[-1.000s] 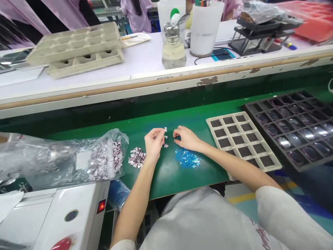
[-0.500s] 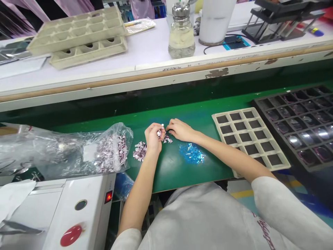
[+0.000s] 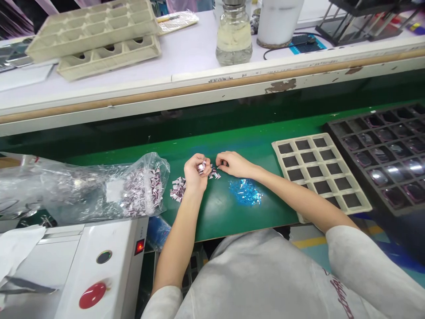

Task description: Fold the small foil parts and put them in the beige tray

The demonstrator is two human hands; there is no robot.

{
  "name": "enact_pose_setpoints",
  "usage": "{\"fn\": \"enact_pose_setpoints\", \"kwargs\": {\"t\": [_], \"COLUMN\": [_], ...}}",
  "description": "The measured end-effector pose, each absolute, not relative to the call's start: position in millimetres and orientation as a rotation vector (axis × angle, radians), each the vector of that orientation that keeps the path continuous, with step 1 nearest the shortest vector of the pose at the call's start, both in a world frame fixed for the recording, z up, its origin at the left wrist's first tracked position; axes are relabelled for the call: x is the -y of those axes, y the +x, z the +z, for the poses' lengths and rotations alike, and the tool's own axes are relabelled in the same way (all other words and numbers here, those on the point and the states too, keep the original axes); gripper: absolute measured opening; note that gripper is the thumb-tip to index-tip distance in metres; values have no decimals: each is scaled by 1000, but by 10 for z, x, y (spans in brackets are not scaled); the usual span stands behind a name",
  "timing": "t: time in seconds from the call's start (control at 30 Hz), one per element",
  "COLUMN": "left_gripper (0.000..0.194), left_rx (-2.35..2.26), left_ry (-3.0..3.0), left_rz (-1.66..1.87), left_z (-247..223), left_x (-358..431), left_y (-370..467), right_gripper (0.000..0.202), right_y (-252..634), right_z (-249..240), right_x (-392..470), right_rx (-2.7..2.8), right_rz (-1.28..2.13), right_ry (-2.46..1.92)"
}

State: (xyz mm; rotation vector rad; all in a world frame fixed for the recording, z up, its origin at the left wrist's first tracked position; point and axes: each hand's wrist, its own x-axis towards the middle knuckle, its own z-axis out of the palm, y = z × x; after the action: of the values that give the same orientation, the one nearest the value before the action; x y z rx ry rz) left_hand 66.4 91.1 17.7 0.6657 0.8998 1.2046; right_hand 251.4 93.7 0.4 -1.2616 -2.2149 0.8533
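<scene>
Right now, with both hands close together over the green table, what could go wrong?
The small pieces in the curled left hand could slip out, as some show at its fingers.

The pile of similar pieces lies right beside the left wrist, so a sideways move might scatter it.

The blue pile sits just below the right hand and forearm in the picture; lowering that arm could perhaps smear it across the table.

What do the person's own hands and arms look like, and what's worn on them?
The left hand and right hand are ungloved, forearms bare, with no wristwear visible. Pale grey sleeves belong to a shirt with dark reddish lettering.
</scene>
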Motion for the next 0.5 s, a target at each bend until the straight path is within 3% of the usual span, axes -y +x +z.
{"fn": "enact_pose_setpoints", "kwargs": {"t": [0.2, 0.37, 0.5], "left_gripper": [13, 43, 41], "left_rx": [-804, -949, -1046], "left_ry": [641, 715, 901], "left_rz": [1145, 1083, 1151], "left_z": [157, 99, 65], "left_x": [-940, -924, -840], "left_y": [582, 648, 769], "right_gripper": [11, 5, 3], "right_y": [2532, 2439, 2379], "right_z": [72, 184, 248], "right_x": [-854, -796, -798], "right_rx": [1816, 1599, 1539], "right_rz": [1074, 1039, 1007], "right_ry": [-1196, -1136, -1188]}}
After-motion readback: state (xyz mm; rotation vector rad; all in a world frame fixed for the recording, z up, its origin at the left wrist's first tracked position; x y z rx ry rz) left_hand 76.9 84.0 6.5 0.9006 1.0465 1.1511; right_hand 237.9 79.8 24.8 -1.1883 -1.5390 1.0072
